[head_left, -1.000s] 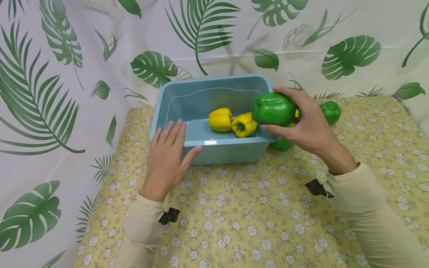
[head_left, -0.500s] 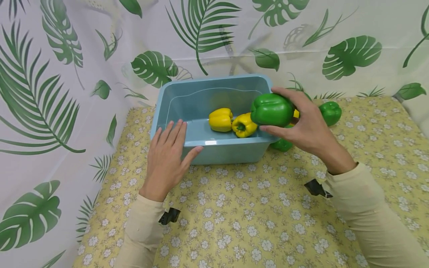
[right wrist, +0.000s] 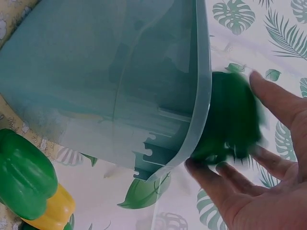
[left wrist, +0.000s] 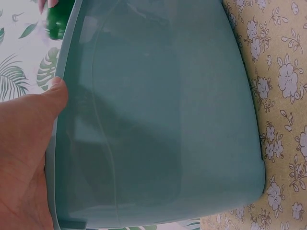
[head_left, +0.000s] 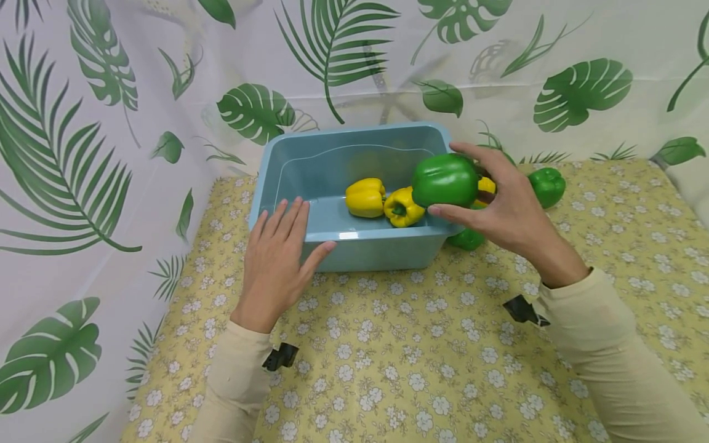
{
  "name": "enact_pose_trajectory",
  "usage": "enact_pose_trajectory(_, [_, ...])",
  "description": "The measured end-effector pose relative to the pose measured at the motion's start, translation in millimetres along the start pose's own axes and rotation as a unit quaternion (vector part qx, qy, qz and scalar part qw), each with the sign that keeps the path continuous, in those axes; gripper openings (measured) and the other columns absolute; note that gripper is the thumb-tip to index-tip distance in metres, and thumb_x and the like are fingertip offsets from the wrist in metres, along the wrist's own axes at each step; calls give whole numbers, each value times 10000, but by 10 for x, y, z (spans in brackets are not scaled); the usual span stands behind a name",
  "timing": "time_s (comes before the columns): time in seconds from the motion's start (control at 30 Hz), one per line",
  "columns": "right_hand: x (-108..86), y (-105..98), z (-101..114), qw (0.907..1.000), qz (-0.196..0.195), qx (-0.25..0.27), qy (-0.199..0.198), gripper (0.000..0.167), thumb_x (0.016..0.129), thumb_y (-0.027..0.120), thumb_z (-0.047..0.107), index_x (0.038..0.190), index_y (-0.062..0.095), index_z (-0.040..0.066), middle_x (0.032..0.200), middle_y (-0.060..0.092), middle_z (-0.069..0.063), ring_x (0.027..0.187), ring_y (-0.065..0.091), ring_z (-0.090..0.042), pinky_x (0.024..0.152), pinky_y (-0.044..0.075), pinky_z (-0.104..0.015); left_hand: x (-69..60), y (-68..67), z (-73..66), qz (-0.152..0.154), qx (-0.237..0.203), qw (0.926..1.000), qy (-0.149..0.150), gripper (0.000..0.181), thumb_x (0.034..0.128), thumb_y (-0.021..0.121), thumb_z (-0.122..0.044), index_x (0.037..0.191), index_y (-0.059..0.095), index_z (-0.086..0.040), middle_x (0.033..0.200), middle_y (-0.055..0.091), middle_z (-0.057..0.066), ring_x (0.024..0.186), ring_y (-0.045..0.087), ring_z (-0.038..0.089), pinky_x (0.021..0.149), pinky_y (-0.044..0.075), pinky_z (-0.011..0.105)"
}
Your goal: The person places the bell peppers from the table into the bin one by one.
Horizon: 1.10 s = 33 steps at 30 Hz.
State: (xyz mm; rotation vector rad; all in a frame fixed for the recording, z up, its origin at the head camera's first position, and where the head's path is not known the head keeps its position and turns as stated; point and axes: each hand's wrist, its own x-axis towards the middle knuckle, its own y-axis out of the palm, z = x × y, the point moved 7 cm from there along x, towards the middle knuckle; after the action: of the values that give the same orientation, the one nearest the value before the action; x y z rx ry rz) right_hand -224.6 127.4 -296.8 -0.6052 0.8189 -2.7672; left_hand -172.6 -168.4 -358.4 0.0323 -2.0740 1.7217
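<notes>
My right hand (head_left: pixel 512 209) holds a green bell pepper (head_left: pixel 445 180) between thumb and fingers, above the right end of a blue plastic tub (head_left: pixel 365 253). In the right wrist view the green bell pepper (right wrist: pixel 230 117) is blurred beside the tub's rim, its far side hidden. My left hand (head_left: pixel 277 264) rests on the tub's front rim near the left corner, its fingers straight over the inside and the thumb along the outside. Inside the tub lie two yellow bell peppers, one on its side (head_left: pixel 365 197) and one with its stem end toward me (head_left: pixel 403 207).
Right of the tub, on the flowered tablecloth (head_left: pixel 382 363), are more peppers: a green one (head_left: pixel 547 187) at the back, a green one (head_left: pixel 466 239) by the tub's corner, and a yellow one (head_left: pixel 486 184) partly hidden by my hand. A leaf-print curtain (head_left: pixel 493 80) hangs behind.
The green bell pepper has shifted slightly left, a little farther from my right palm, which has barely moved. My left hand, the tub and the yellow peppers in it stay put.
</notes>
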Motion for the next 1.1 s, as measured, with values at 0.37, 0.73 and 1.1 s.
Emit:
enact_pose_trajectory(0.37, [-12,-136,-3,9992,-284,223,159,790,845,837,83,1531,455,165,1543,437,-27,1357,495,-319,1050,490,-402,7,1,2,41,-46,10000,-4,775,1014,527,-551,1575,357,-44,1603,370,142,1500,294,328,1252,119,476])
enact_pose_trajectory(0.73, [-17,-219,-39,9988,-385,229,199,780,855,828,85,1533,453,171,1543,443,-22,1362,494,-312,1048,495,-359,3,-1,20,-51,-47,10000,17,768,1018,509,-560,1569,371,-42,1593,387,143,1493,309,328,1251,123,475])
enact_pose_trajectory(1.1, [-11,-280,-171,9978,-567,52,343,758,855,830,111,1521,472,168,1525,462,-3,1325,518,-299,1044,499,-427,2,1,19,-79,-53,10000,5,765,1006,552,-537,1562,384,-38,1591,391,144,1490,314,330,1249,130,481])
